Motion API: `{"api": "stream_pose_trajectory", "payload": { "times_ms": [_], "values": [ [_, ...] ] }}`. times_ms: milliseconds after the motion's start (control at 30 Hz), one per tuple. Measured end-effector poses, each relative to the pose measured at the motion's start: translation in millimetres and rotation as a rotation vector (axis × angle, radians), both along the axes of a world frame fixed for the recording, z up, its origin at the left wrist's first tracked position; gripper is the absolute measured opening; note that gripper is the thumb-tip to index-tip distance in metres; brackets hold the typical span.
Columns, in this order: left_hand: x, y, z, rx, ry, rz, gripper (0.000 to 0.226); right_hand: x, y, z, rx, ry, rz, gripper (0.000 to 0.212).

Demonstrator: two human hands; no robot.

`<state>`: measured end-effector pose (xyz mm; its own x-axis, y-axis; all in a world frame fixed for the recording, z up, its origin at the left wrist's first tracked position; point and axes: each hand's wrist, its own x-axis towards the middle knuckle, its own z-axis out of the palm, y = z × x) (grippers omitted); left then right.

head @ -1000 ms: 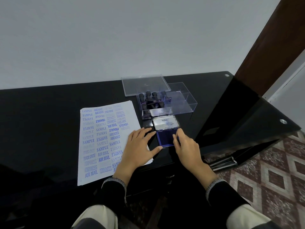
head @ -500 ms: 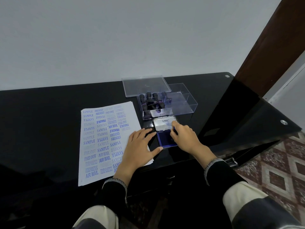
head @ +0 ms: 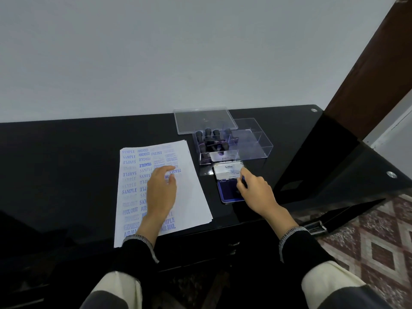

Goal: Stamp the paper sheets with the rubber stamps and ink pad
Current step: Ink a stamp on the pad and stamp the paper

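Paper stack point(head: 191, 197) on black desk point(head: 66, 163), much stamped; left hand point(head: 161, 192) over it, fingers loose, empty; right hand point(head: 254, 188) fingering the open ink pad's point(head: 227, 192) lid point(head: 227, 171); stamps point(head: 211, 141) in clear box point(head: 256, 148) behind.

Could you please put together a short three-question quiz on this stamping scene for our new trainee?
1. True or false: the ink pad lies open, its lid folded back.
2. Where are the rubber stamps? A) in the clear box B) on the paper sheets C) in the right hand
3. Fill in: the left hand is over the ____.

Key:
1. True; the blue pad shows, and the right hand's fingers touch the lid's edge.
2. A; neither hand has a grip on a stamp.
3. Paper sheets, already covered with blue stamps.
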<state>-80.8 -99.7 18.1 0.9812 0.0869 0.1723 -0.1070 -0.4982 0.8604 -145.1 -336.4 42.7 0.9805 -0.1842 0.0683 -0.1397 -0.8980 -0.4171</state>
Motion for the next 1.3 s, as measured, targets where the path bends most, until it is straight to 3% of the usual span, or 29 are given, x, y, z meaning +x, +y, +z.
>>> {"api": "stream_pose_trajectory", "payload": {
  "times_ms": [133, 267, 367, 500, 600, 667, 933, 1300],
  "values": [
    [10, 43, -13, 0.271, -0.007, 0.070, 0.028, -3, 3, -1, -0.023, -0.024, -0.015, 0.017],
    [13, 65, -21, 0.551, 0.067, -0.028, 0.048, -5, 6, -2, -0.035, -0.055, -0.043, 0.018],
    [12, 65, -24, 0.654, 0.079, -0.065, 0.058, -5, 9, 2, -0.021, -0.038, -0.078, 0.019],
    [9, 64, -24, 0.668, 0.083, -0.063, 0.062, 4, 21, 11, 0.280, -0.103, -0.159, 0.014],
    [7, 64, -24, 0.645, 0.079, -0.068, 0.062, 20, 50, 18, 0.588, -0.122, -0.067, 0.010],
    [6, 63, -23, 0.609, 0.077, -0.074, 0.062, 33, 74, 21, 0.663, -0.060, 0.027, 0.009],
    [5, 65, -23, 0.500, 0.002, -0.141, 0.049, 76, 114, 9, 0.441, -0.047, 0.242, 0.018],
    [7, 64, -25, 0.517, 0.009, -0.131, 0.046, 81, 121, 3, 0.390, -0.008, 0.329, 0.013]
  ]
}}
